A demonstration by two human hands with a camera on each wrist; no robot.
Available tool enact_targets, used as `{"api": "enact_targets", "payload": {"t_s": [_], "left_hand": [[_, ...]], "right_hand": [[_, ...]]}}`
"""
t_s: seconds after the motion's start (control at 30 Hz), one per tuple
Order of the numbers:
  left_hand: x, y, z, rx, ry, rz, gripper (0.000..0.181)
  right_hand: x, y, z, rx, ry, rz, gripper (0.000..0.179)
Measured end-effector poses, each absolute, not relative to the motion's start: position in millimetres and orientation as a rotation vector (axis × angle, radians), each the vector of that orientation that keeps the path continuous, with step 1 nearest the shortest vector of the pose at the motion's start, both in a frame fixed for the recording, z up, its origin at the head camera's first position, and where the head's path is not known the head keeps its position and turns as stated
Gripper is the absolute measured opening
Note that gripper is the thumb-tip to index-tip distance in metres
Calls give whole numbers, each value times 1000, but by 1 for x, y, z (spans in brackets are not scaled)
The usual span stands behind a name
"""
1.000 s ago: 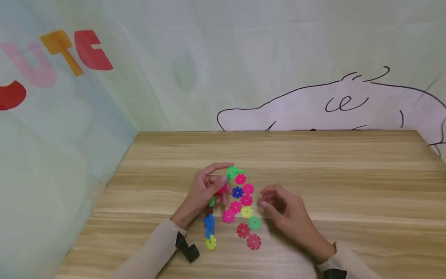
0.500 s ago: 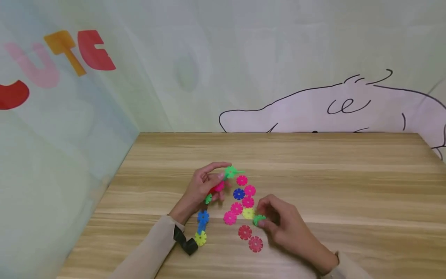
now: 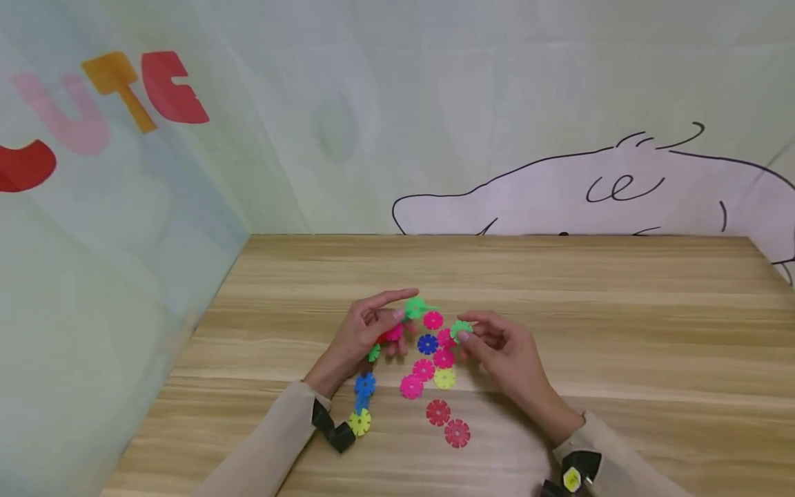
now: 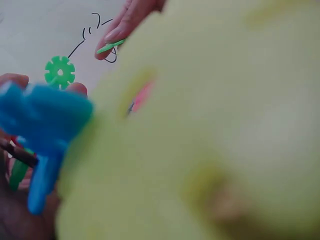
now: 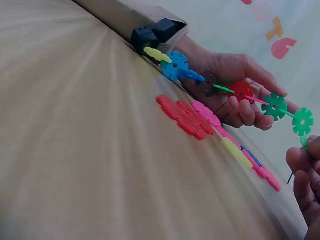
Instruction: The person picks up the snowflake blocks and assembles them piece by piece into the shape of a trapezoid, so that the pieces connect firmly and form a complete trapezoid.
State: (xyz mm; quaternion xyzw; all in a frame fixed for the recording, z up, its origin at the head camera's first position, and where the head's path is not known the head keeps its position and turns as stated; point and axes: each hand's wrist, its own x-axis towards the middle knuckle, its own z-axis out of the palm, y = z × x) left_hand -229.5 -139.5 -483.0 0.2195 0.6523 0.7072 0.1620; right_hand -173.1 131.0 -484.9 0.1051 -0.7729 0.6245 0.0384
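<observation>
My left hand (image 3: 366, 331) grips a chain of slotted plastic snowflake discs joined edge to edge. From its fingers the chain runs back under the wrist through blue discs (image 3: 365, 384) to a yellow disc (image 3: 359, 422). Its other end, a green disc (image 3: 415, 307), sticks out past the left fingertips. Between thumb and fingers my right hand (image 3: 512, 352) pinches a loose green snowflake disc (image 3: 461, 331), held to the right of that end. In the right wrist view brown and red discs (image 5: 241, 91) show along the chain. The near yellow disc (image 4: 225, 100) blocks most of the left wrist view.
Loose discs lie on the wooden table (image 3: 621, 310) between the hands: several pink ones (image 3: 412, 386), a dark blue one (image 3: 427, 344), a yellow one (image 3: 444, 378) and two red ones (image 3: 457, 433) nearer me. A printed cloth backdrop (image 3: 373, 103) stands behind and at the left.
My right hand has come down to the green disc beside the yellow one, picked it up and carried it away from me, toward the chain's end. The left hand has barely shifted.
</observation>
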Motion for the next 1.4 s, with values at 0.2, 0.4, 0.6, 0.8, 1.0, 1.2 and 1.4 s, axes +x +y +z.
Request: {"api": "enact_targets", "payload": {"t_s": [0.2,0.4,0.6,0.8,1.0,1.2,1.4], "left_hand": [[-229,-138,-483,645,1896,1981,44],[-230,-138,-484,673,1922,1946,42],[-230,-138,-485,686,1921,1936,42],[-231,-138,-485,687,1926,1928,44],[-231,-137,-483,683,1926,1905,45],[-231,-137,-483,639,1936,1865,41],[-230,-137,-484,660,1944,1822,46]], "right_hand": [[-184,128,-484,335,-2278,1982,26],[-189,123,-483,343,-2229,2021,26],[-193,120,-483,312,-2221,2045,24],[-194,120,-482,315,-2198,2059,26],[-194,120,-482,331,-2193,2050,25],[-195,121,-482,379,-2199,2041,23],[-195,121,-483,407,-2192,2061,23]]}}
